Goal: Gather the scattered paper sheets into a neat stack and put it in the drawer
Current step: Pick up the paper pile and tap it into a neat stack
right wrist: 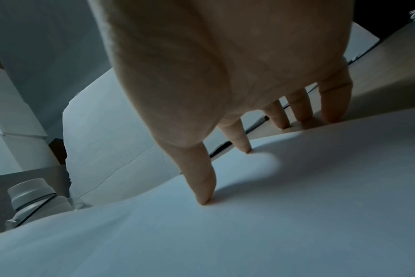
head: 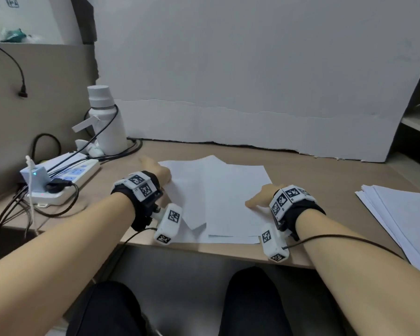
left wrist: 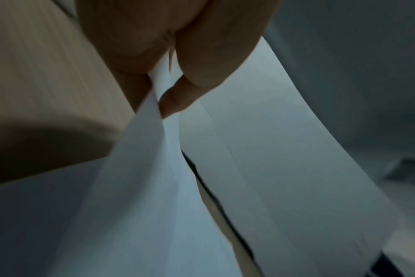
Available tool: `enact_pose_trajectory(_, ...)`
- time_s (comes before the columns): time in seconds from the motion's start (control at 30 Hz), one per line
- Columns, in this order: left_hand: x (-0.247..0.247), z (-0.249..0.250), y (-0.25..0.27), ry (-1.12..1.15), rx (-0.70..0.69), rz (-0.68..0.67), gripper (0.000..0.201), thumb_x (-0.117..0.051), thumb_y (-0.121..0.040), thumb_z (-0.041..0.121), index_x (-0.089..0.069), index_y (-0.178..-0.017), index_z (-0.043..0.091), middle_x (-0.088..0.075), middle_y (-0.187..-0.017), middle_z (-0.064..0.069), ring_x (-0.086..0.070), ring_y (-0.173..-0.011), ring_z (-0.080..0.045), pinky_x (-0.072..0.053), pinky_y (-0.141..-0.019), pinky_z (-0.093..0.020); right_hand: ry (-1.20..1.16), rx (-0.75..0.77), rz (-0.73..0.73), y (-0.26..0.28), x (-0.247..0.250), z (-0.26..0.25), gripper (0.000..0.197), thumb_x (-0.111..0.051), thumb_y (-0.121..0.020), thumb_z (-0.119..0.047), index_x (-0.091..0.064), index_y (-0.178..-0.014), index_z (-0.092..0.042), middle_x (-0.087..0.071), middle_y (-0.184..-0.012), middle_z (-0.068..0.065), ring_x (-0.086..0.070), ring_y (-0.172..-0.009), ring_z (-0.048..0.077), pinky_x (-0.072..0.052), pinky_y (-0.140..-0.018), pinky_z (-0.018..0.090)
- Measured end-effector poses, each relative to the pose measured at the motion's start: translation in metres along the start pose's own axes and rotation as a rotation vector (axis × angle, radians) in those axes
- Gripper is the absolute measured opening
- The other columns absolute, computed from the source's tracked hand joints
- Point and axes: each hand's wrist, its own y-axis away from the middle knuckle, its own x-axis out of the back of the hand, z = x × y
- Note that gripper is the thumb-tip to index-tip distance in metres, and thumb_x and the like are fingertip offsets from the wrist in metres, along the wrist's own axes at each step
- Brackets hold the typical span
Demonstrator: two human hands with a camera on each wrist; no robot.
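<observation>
Several white paper sheets lie overlapped and askew on the brown desk in front of me. My left hand is at their left edge. In the left wrist view its thumb and a finger pinch a lifted edge of the paper sheets. My right hand rests on the right side of the sheets. Its straight fingertips press down on the top sheet. No drawer is in view.
Another pile of white paper lies at the desk's right edge. A power strip with plugs and cables sits at the left, with a white bottle behind it. A white board closes the back. My knees are below the front edge.
</observation>
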Motion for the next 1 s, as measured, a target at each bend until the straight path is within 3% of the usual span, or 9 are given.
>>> enact_pose_trajectory(0.13,0.005,-0.006,0.04,0.1,0.165,-0.239,0.013,-0.058,-0.094,-0.003,-0.055,-0.106,-0.004,-0.06,-0.092,-0.018,-0.066,-0.093,-0.038,-0.056,-0.09,-0.054,-0.017,0.028,-0.017,0.016,0.0,-0.008,0.064,-0.059,-0.094,-0.045,-0.043,-0.142,-0.006,-0.045,-0.148,0.013,-0.045,-0.134,0.032,-0.039,-0.102,0.037)
enact_pose_trajectory(0.2,0.015,-0.004,0.048,-0.028,0.14,-0.286,0.018,-0.062,-0.094,0.009,-0.06,-0.109,-0.001,-0.063,-0.101,-0.016,-0.069,-0.092,-0.038,-0.058,-0.085,-0.051,-0.038,0.031,-0.031,0.02,-0.002,-0.009,0.063,-0.064,-0.091,-0.044,-0.047,-0.139,-0.007,-0.048,-0.146,0.012,-0.048,-0.131,0.031,-0.04,-0.095,0.036)
enact_pose_trajectory(0.3,0.024,-0.002,0.05,-0.263,0.088,-0.294,0.032,-0.059,-0.098,0.027,-0.056,-0.119,0.003,-0.055,-0.093,-0.01,-0.061,-0.061,-0.023,-0.048,-0.059,-0.031,-0.05,0.044,-0.053,0.025,-0.004,-0.008,0.058,-0.069,-0.088,-0.041,-0.052,-0.133,-0.008,-0.053,-0.14,0.01,-0.052,-0.125,0.03,-0.041,-0.085,0.034)
enact_pose_trajectory(0.43,0.009,-0.009,0.036,-0.404,0.099,-0.381,0.034,-0.052,-0.102,0.027,-0.054,-0.119,-0.002,-0.059,-0.096,-0.017,-0.047,-0.05,-0.022,-0.036,-0.046,-0.024,-0.073,0.073,-0.071,0.028,-0.005,-0.013,0.053,-0.069,-0.089,-0.037,-0.054,-0.13,-0.006,-0.055,-0.136,0.011,-0.054,-0.123,0.029,-0.044,-0.085,0.034)
enact_pose_trajectory(0.53,-0.007,-0.003,0.028,-0.351,0.134,-0.424,0.024,-0.056,-0.097,0.03,-0.055,-0.092,0.007,-0.06,-0.082,-0.01,-0.052,-0.053,-0.019,-0.035,-0.053,-0.025,-0.043,0.112,-0.045,0.025,-0.008,-0.017,0.059,-0.067,-0.088,-0.045,-0.055,-0.132,-0.009,-0.055,-0.137,0.009,-0.054,-0.123,0.029,-0.046,-0.093,0.036)
enact_pose_trajectory(0.6,-0.014,0.009,0.022,-0.321,0.117,-0.446,0.027,-0.06,-0.095,0.039,-0.055,-0.095,0.012,-0.062,-0.087,-0.004,-0.057,-0.076,-0.021,-0.038,-0.063,-0.028,-0.028,0.116,-0.046,0.024,-0.01,-0.017,0.063,-0.067,-0.087,-0.048,-0.052,-0.136,-0.011,-0.052,-0.141,0.007,-0.05,-0.128,0.028,-0.043,-0.094,0.036)
enact_pose_trajectory(0.73,-0.016,0.023,0.01,-0.248,0.116,-0.453,0.044,-0.061,-0.093,0.048,-0.049,-0.116,0.012,-0.055,-0.106,-0.007,-0.054,-0.086,-0.027,-0.041,-0.072,-0.032,-0.056,0.115,-0.038,0.016,-0.018,-0.007,0.071,-0.068,-0.086,-0.05,-0.045,-0.143,-0.015,-0.041,-0.151,0.005,-0.029,-0.144,0.031,-0.035,-0.107,0.041)
enact_pose_trajectory(0.9,-0.022,0.008,-0.075,-0.227,0.191,-0.509,0.118,-0.086,-0.048,0.069,-0.048,-0.144,0.012,-0.059,-0.138,-0.014,-0.062,-0.112,-0.033,-0.045,-0.103,-0.043,0.014,0.077,-0.005,0.014,-0.021,0.0,0.08,-0.068,-0.076,-0.063,-0.043,-0.144,-0.03,-0.01,-0.16,0.015,-0.009,-0.145,0.04,-0.026,-0.112,0.053)
enact_pose_trajectory(1.0,-0.009,0.025,-0.022,-0.295,0.15,-0.602,0.072,-0.071,-0.083,0.053,-0.059,-0.136,0.006,-0.064,-0.134,-0.015,-0.061,-0.109,-0.032,-0.045,-0.101,-0.038,0.05,0.088,0.026,0.016,-0.021,0.004,0.083,-0.066,-0.074,-0.066,-0.039,-0.145,-0.035,-0.01,-0.159,0.017,-0.014,-0.142,0.042,-0.026,-0.111,0.053)
